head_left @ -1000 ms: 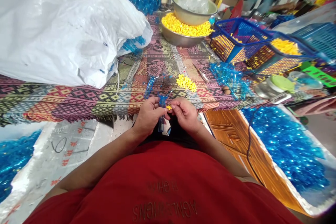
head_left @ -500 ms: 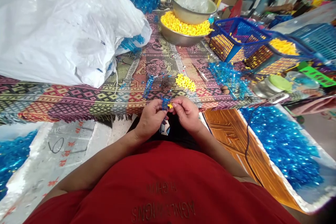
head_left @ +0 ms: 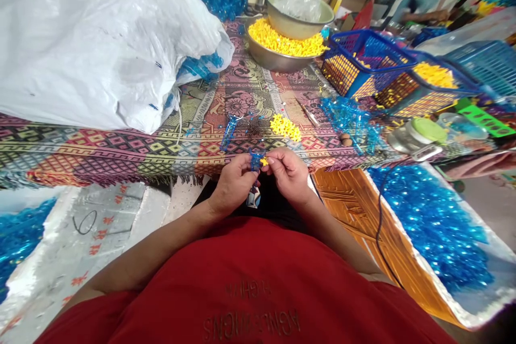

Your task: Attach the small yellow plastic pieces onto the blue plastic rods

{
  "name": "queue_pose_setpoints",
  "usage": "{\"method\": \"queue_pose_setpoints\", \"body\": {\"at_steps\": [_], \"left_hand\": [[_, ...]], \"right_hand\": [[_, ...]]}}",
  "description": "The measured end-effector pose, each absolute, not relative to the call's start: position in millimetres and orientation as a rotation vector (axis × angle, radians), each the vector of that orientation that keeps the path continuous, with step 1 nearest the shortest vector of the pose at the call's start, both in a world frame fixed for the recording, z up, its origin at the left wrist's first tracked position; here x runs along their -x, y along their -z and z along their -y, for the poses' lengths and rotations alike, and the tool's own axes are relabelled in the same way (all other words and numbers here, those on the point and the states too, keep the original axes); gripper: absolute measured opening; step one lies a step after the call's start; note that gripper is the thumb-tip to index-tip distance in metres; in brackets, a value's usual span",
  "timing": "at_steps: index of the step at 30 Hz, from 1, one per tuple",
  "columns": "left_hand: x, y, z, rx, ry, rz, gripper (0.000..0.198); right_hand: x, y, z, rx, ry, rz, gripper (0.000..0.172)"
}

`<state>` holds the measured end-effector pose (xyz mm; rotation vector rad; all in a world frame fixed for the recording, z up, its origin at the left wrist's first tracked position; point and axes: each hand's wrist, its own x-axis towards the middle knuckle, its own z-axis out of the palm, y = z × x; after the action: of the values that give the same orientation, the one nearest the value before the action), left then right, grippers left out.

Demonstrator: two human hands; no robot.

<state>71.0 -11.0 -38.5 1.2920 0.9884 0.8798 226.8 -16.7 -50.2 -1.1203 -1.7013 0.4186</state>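
Observation:
At the table's front edge, my left hand (head_left: 236,180) is closed on a small clear-blue plastic piece (head_left: 256,160). A small yellow star-shaped piece (head_left: 264,162) is pinched in the fingertips of my right hand (head_left: 288,172), right beside the blue one; I cannot tell whether the two touch. Just beyond my hands lie a pile of yellow star-shaped pieces (head_left: 285,127), a heap of tiny dark bits (head_left: 255,128) and another clear-blue plastic piece (head_left: 229,133), all on the patterned cloth (head_left: 193,145).
A big white sack (head_left: 100,48) covers the left side. Behind stands a metal basin (head_left: 278,62) of yellow pieces, a bowl (head_left: 300,21) on top. Right are blue baskets (head_left: 350,78), loose blue pieces (head_left: 350,118) and a green-lidded jar (head_left: 415,137). Foam boxes (head_left: 433,226) flank me.
Both hands have shifted very slightly to the right, the yellow star-shaped piece and the blue piece still in them. At the back, a person's hand has come into view.

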Motion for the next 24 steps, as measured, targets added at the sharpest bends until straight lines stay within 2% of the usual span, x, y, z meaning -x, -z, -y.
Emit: {"method": "queue_pose_setpoints", "body": {"at_steps": [10,17,24], "left_hand": [[-70.6,39.8,12.6,-1.322,-0.864,-0.978,0.021],[-72.5,38.3,13.8,-1.286,-0.907,-0.935,0.022],[-72.4,37.8,15.0,-1.271,-0.887,-0.921,0.023]], "right_hand": [[-229.0,47.0,16.8,1.11,-0.282,1.8,0.015],[-232.1,51.4,13.9,1.021,0.039,2.014,0.012],[-232.7,52.1,12.8,1.015,0.08,2.012,0.011]]}}
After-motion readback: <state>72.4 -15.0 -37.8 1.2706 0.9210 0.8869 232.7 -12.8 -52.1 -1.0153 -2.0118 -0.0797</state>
